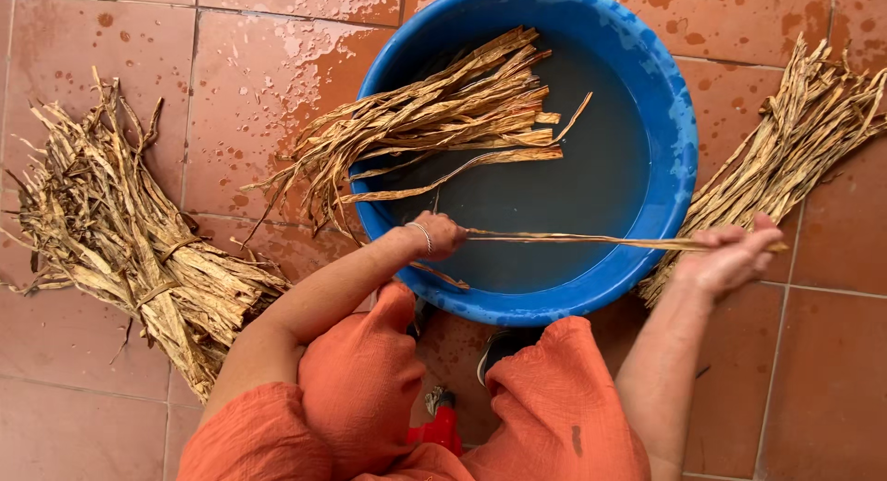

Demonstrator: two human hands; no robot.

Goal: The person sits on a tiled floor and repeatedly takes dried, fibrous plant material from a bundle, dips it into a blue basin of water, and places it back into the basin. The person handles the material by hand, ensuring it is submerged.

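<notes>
Hands at either end of one long dried strip [591, 242], stretched flat and taut across the near half of a blue basin [679, 139] of water. Left hand [434, 235] closed around the strip's end over the basin's near rim, fingers curled together in a pinch; right hand [730, 255] outside the rim, fingers folded over the other end, thumb on top. Judged as the straightening or drawing-out of a single soaked strip; next move likely calling for an even pull and a steady grip at both ends, without tearing the fibre. Soaking bundle [443, 121] half in the water, draped over the far left rim onto wet tile. Dry bundle [120, 250] well apart on the left; another pile [795, 139] beside the right hand, close enough to snag. Orange-clad knees [370, 379] crowding the near rim.
</notes>
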